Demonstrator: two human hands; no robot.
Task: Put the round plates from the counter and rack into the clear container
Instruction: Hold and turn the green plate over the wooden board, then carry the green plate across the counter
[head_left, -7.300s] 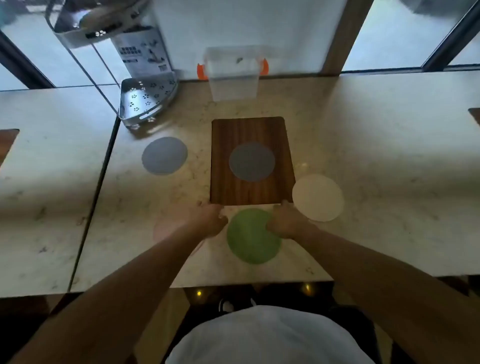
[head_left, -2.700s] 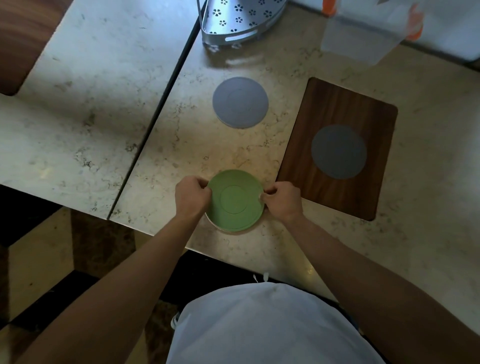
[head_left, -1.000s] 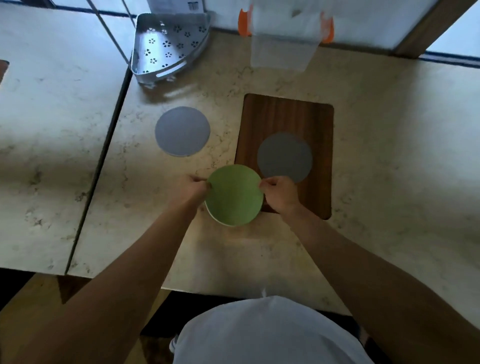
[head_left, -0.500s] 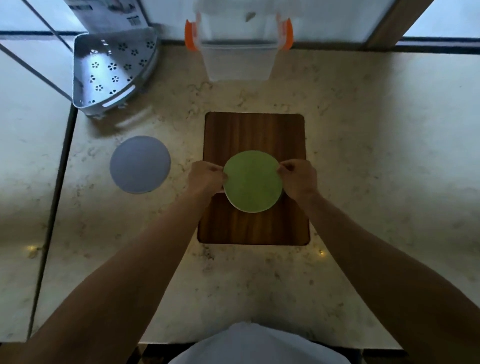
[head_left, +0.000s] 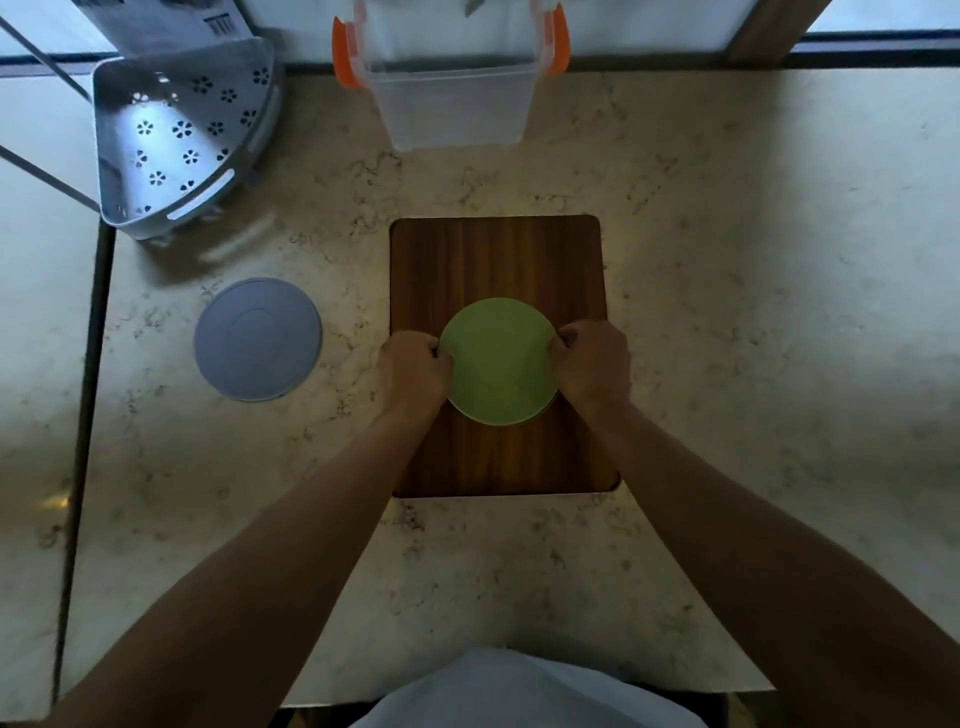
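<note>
A round green plate (head_left: 498, 361) is over the middle of the dark wooden board (head_left: 496, 254). My left hand (head_left: 413, 371) grips its left edge and my right hand (head_left: 592, 364) grips its right edge. A pale rim under the green plate suggests other plates stacked beneath it. The grey plate that lay on the board is hidden under this stack. A second grey round plate (head_left: 258, 339) lies flat on the counter, left of the board. The clear container (head_left: 452, 111) with orange clips stands open at the back edge, straight beyond the board.
A grey perforated corner rack (head_left: 176, 140) stands at the back left, with thin metal rods running off to the left. A dark seam (head_left: 85, 415) splits the marble counter on the left. A window and wall close off the back.
Both hands carried the green plate from the counter's front edge onto the wooden board, over the grey plate there. In the last half second it barely moved.
</note>
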